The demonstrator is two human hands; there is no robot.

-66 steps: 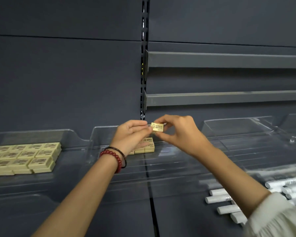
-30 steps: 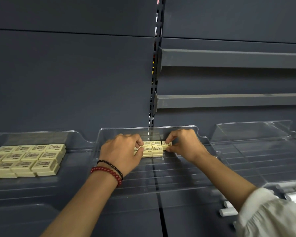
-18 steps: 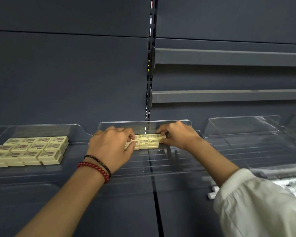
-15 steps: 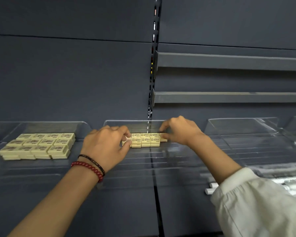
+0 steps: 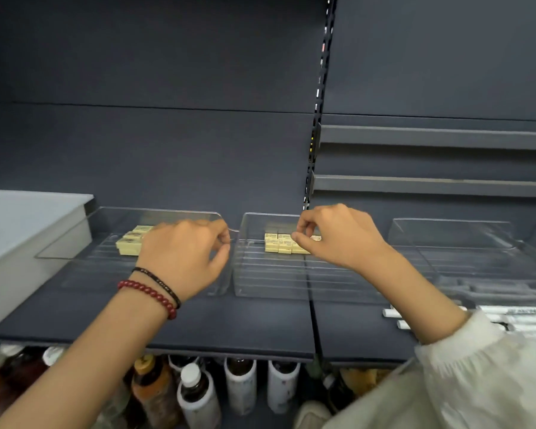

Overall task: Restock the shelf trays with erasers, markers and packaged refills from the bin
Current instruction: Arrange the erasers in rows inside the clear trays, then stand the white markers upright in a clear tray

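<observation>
**Eraser block** (image 5: 279, 243): we list a small batch of yellow erasers, packed edge to edge, at the back of the middle tray (image 5: 270, 286) by its rear wall.

**End eraser** (image 5: 315, 238): the piece nearest the middle tray's right side. The right hand (image 5: 338, 239) pinches it between thumb and forefinger, with the other fingers curled above it.

**Left hand** (image 5: 183, 258): just outside the middle tray's left wall. Its fingers are drawn in narrow and its palm is turned away, so we cannot tell whether it holds anything.

**Wrist items:** we note a red bead bracelet (image 5: 149, 297) and a black cord (image 5: 158, 281) on the left wrist, and a white sleeve (image 5: 477, 376) on the right arm.

**Left tray** (image 5: 75, 252): beside the middle tray on its left, holding more yellow erasers (image 5: 132, 241), partly hidden by the left hand.

**Right tray** (image 5: 461, 243): clear, to the right of the middle tray.

**White markers** (image 5: 508, 317): lying flat, forward and to the right of the middle tray.

**White bin** (image 5: 28, 230): well to the left of the middle tray, beyond the left tray.

**Bottles** (image 5: 195, 391): upright, on the level below the middle tray.
</observation>
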